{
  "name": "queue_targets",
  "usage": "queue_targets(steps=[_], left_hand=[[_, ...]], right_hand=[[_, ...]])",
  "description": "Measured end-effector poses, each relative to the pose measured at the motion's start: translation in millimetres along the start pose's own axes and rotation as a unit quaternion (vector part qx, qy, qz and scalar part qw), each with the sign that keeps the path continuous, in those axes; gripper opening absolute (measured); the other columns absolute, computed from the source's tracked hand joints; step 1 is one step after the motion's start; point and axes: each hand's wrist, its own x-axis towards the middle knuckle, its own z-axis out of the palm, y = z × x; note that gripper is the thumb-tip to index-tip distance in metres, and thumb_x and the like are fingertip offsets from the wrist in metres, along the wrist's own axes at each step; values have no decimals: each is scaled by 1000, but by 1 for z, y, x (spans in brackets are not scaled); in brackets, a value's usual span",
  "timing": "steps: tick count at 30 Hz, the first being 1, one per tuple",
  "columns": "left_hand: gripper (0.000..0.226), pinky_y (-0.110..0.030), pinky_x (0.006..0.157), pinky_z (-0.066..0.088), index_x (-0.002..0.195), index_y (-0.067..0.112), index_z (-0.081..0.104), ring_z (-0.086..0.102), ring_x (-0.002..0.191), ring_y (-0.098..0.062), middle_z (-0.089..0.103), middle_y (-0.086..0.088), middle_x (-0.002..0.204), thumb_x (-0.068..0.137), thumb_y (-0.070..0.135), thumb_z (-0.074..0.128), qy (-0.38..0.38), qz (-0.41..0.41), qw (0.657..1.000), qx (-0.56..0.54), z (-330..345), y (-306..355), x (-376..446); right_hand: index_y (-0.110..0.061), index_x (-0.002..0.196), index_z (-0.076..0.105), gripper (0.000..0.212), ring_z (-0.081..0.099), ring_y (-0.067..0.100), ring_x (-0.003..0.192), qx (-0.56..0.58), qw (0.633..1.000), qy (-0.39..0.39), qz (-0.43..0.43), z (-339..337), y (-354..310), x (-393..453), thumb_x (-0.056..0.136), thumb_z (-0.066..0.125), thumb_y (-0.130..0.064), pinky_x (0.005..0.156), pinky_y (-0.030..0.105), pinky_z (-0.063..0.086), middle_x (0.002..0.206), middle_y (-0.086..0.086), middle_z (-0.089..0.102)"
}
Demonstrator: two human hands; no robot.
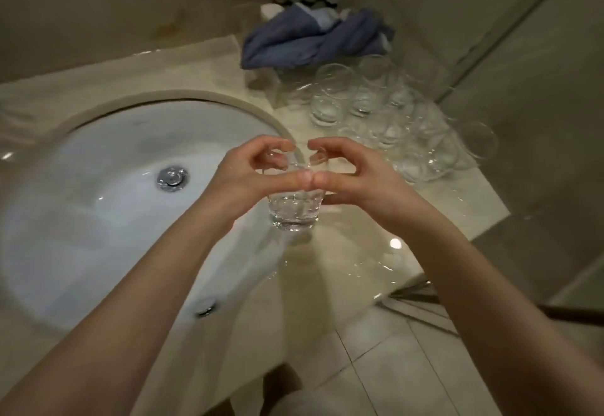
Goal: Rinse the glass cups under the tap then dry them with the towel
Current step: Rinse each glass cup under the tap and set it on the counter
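Head view: both hands – left hand [258,173], right hand [353,175] – curl round one glass [294,209] at centre, fingers wrapping its rim, likely steadying the wet cup; other cups [376,114] wait at two o'clock, towel [310,39] at twelve

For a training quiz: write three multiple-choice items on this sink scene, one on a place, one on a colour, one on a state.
1. Where does the towel lie?
A. in the basin
B. on the counter behind the cluster of cups
C. on the floor

2. What colour is the towel?
A. blue
B. red
C. yellow

3. How is the glass cup held?
A. by one hand
B. by neither hand
C. by both hands

Key: B, it sits on the counter past the cluster of cups; A, its cloth is blue; C, left hand and right hand each grip its rim.
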Motion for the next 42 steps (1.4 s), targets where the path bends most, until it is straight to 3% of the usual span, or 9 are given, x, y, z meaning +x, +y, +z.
queue_targets(steps=[3,6,8,11,16,21,27,36,42], left_hand=[[71,-10,76,45,103,44,65,58,96,9,62,12,105,35,58,80,-64,52,992,97,30,18,8],[75,-8,80,47,104,52,61,57,98,9,57,14,110,32,60,83,-112,94,977,153,58,32,19],[79,-14,88,50,102,56,58,59,101,0,54,10,111,30,60,90,-121,115,967,195,70,34,29],[82,-29,92,55,102,58,58,63,100,-10,52,6,105,26,62,87,-116,126,955,243,81,31,44],[96,-35,89,56,118,42,64,64,97,-16,54,-1,101,28,53,95,-101,126,935,315,94,29,59],[104,-41,86,54,122,43,63,63,91,-14,59,1,102,24,77,73,-69,112,907,400,99,25,67],[97,-31,92,48,130,33,61,61,96,-19,50,-3,110,40,48,94,-42,104,912,394,109,19,60],[88,-25,86,44,128,41,55,57,99,-22,45,0,109,49,42,94,-13,92,923,374,122,13,56],[93,-23,80,38,132,36,43,58,100,-22,41,2,115,54,37,94,-7,85,923,375,131,15,53]], right_hand=[[-26,120,59,59,70,17,87,-7,999,29,-18,-36,7,-22,64,78,-18,80,28,58,118,1,55],[-30,121,59,69,69,20,99,-24,997,67,-29,-64,18,-36,55,81,-26,89,27,55,124,-1,57],[-33,121,59,72,65,14,101,-59,993,95,-41,-77,23,-38,52,81,-33,89,27,55,118,-10,60],[-34,125,58,77,54,3,103,-209,968,129,-48,-90,24,-34,53,83,-43,86,17,44,110,-20,60],[-29,132,58,75,31,7,107,-357,924,123,-52,-106,26,-21,64,85,-42,83,3,25,112,-16,60],[-24,135,55,77,30,12,106,-415,901,113,-56,-110,27,-9,66,84,-41,80,21,26,118,-8,61],[-21,133,56,76,34,18,111,-458,884,80,-55,-113,28,-1,66,84,-43,82,24,26,121,-4,62],[-22,145,44,81,37,23,117,-508,858,57,-49,-116,26,2,73,81,-35,83,22,24,129,0,58],[-16,146,42,83,43,29,123,-533,843,41,-53,-119,26,4,74,82,-27,99,30,31,133,8,54]])
